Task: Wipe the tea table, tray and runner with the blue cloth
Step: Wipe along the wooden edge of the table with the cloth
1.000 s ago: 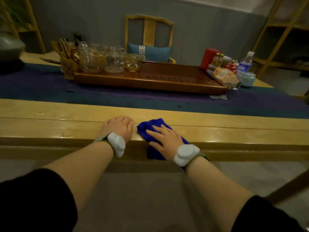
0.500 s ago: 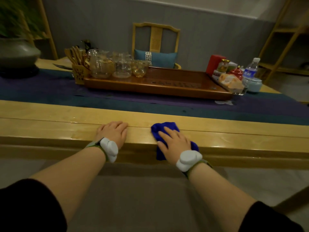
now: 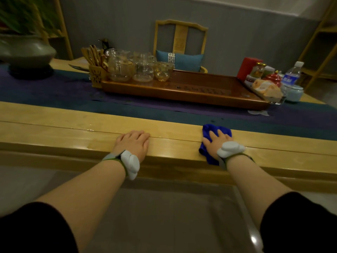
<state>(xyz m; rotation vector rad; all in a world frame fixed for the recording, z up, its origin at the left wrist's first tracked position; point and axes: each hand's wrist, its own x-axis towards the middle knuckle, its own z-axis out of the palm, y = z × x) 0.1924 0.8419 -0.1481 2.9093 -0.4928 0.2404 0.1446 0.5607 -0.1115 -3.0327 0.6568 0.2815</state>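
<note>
The blue cloth (image 3: 209, 133) lies crumpled on the near edge of the yellow wooden tea table (image 3: 63, 132), partly hanging over the front. My right hand (image 3: 217, 143) presses flat on the cloth with straight fingers. About a forearm's length to its left, my left hand (image 3: 134, 143) rests palm down on the bare table edge. Beyond them a dark blue and purple runner (image 3: 54, 94) runs the table's length. The long brown wooden tray (image 3: 200, 92) sits on the runner.
Glass pitchers and cups (image 3: 140, 70) and a holder of wooden tools (image 3: 95, 73) stand at the tray's left end. Jars, a red box, a water bottle (image 3: 291, 75) and a snack bag crowd its right end. A large pot (image 3: 27, 52) stands far left, a chair (image 3: 180, 42) behind.
My right hand has slid the blue cloth to the right along the table's near edge. My left hand stays flat on the edge, so the gap between the hands has widened.
</note>
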